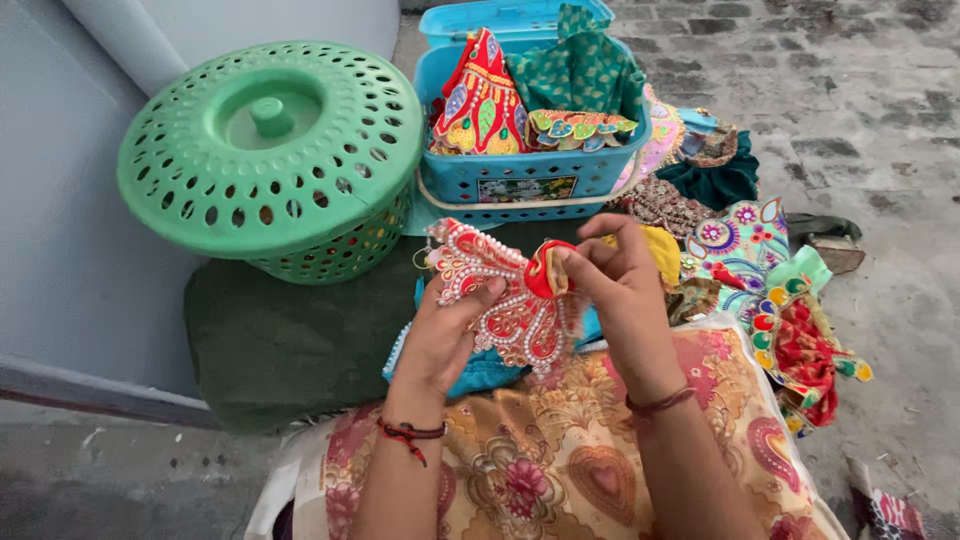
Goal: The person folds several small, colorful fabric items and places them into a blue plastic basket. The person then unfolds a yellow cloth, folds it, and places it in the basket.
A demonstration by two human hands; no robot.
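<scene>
Holding the red beaded cloth (510, 300) — left hand (445, 335) and right hand (615, 280) both pinched it; a light fingertip grip probably suited the beads — blue basket (520, 180) behind.

A small rectangular label (526, 189), dark with pale edging, sits on the blue basket's (600, 165) front wall.

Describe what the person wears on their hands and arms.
Both forearms are bare, with no sleeves in view. The left hand has no glove; its wrist carries a red thread band with a knotted loose end. The right hand is also ungloved, with a thinner dark reddish thread band at the wrist. No rings or watch can be made out.
</scene>
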